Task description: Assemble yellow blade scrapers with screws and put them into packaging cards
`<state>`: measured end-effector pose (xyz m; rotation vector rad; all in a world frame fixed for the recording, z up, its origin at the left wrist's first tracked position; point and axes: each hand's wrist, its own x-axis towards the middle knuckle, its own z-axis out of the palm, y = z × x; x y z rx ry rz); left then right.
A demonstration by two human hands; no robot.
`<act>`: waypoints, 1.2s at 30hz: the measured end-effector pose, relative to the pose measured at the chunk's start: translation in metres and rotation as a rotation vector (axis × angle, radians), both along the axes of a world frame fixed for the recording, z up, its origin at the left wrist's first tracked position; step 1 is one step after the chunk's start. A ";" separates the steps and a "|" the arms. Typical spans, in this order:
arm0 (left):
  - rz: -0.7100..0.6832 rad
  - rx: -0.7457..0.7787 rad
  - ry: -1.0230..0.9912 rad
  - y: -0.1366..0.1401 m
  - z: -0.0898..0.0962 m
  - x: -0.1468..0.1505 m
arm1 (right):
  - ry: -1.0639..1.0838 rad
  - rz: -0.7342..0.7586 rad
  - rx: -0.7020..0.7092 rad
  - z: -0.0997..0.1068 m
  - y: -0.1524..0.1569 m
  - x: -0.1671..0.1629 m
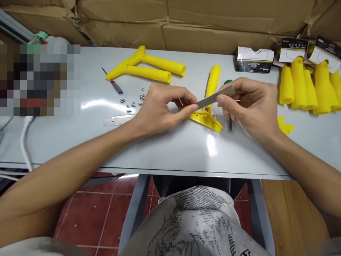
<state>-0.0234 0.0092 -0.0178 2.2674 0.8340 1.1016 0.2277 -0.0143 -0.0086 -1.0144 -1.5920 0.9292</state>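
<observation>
Between both hands, a flat grey metal blade (210, 100) is held at a slant above the table. My left hand (165, 108) pinches its lower left end with thumb and fingers. At the upper right end, my right hand (250, 103) grips it between thumb and fingers. Beneath the blade lies a yellow scraper handle (213, 79) with a wide holed head (209, 121), partly covered by the blade. A screwdriver with a green handle (228, 81) lies beside it, partly behind my right hand. Left of my left hand are several small screws (142, 96) and metal strips (117, 120).
More yellow handles (149, 65) lie at the back left, near a small screwdriver (116, 88). Several yellow handles (298, 85) and black-and-white header cards (254, 59) sit at the right. Yellow flat pieces (285, 125) lie beyond my right wrist. Cardboard boxes (202, 25) line the back; a white cable (24, 142) hangs left.
</observation>
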 end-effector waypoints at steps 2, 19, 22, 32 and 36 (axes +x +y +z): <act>-0.018 0.126 0.039 0.000 0.000 0.000 | -0.045 -0.011 0.031 -0.004 -0.001 0.000; 0.016 0.155 0.137 -0.008 -0.002 0.000 | -0.033 0.126 0.206 -0.009 -0.009 0.000; -0.054 0.050 0.085 -0.009 0.000 0.001 | 0.035 0.181 0.168 -0.007 -0.006 0.001; 0.031 0.162 0.137 0.003 -0.008 -0.002 | 0.213 -0.044 0.223 -0.002 -0.004 -0.003; -0.053 0.244 0.254 0.009 -0.023 -0.006 | 0.147 -0.049 0.338 0.002 0.000 0.005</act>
